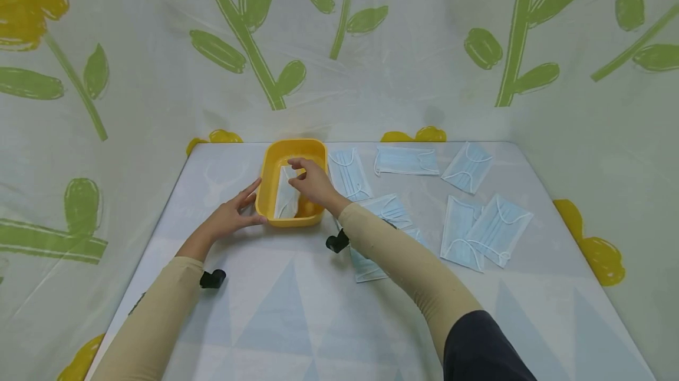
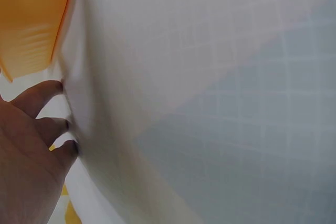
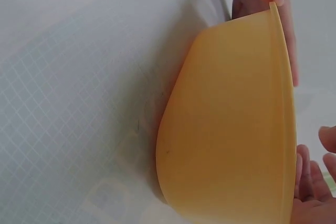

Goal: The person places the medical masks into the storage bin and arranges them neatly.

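Observation:
A yellow plastic basin (image 1: 294, 223) stands at the back left of the table, with a white face mask (image 1: 286, 198) lying inside it. My left hand (image 1: 231, 216) is spread against the basin's left side. Its thumb touches the near corner and its index finger the side wall, while the other fingers reach down by the tabletop in the left wrist view. Over the basin is my right hand (image 1: 314, 185), its thumb and fingers parted above the mask. No mask shows between those fingers in the right wrist view.
Several pale blue masks lie on the table: one mask (image 1: 350, 174) beside the basin, another mask (image 1: 407, 160) at the back edge, overlapping masks (image 1: 498, 230) at the right. More masks (image 1: 366, 266) are partly covered by my right forearm. A patterned cloth (image 1: 403, 74) hangs behind.

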Demonstrator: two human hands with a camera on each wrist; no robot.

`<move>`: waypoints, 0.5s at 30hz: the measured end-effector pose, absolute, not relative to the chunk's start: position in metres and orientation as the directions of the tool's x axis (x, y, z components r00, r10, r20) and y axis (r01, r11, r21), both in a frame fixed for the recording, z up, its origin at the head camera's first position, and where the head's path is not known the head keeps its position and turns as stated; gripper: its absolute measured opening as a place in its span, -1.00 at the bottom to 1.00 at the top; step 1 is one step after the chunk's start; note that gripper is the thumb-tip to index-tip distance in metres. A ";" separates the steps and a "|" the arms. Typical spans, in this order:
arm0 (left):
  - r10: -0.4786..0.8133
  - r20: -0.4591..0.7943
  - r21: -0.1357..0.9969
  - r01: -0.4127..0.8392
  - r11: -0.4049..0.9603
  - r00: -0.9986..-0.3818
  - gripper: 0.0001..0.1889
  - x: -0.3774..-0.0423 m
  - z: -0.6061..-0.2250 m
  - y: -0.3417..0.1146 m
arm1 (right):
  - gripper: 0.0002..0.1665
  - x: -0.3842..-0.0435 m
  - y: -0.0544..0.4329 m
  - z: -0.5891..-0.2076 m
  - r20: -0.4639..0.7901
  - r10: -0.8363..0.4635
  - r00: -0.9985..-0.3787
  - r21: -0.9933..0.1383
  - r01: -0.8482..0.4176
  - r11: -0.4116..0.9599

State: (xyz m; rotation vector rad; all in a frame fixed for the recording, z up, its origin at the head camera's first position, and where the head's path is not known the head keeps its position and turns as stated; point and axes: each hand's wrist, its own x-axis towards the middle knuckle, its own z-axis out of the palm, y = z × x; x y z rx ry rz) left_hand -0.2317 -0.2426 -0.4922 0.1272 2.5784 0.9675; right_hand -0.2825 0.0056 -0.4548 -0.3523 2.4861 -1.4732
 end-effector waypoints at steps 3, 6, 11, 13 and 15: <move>0.212 -0.323 0.651 -0.054 0.758 -0.922 0.12 -0.232 -0.493 -0.243 | -0.43 -0.282 0.007 -0.454 -0.060 -0.320 -0.945 -0.885 -0.098 0.456; 0.206 -0.329 0.652 -0.064 0.756 -0.922 0.12 -0.231 -0.493 -0.242 | -0.44 -0.281 0.008 -0.453 -0.050 -0.319 -0.946 -0.888 -0.104 0.448; 0.206 -0.331 0.654 -0.066 0.754 -0.921 0.12 -0.231 -0.493 -0.242 | -0.46 -0.279 0.012 -0.454 -0.040 -0.301 -0.953 -0.888 -0.105 0.448; 0.211 -0.328 0.654 -0.060 0.754 -0.921 0.12 -0.231 -0.492 -0.242 | -0.46 -0.278 0.013 -0.454 -0.033 -0.292 -0.956 -0.886 -0.107 0.451; 0.213 -0.326 0.654 -0.057 0.754 -0.921 0.11 -0.231 -0.491 -0.242 | -0.47 -0.278 0.015 -0.455 -0.023 -0.286 -0.958 -0.886 -0.113 0.450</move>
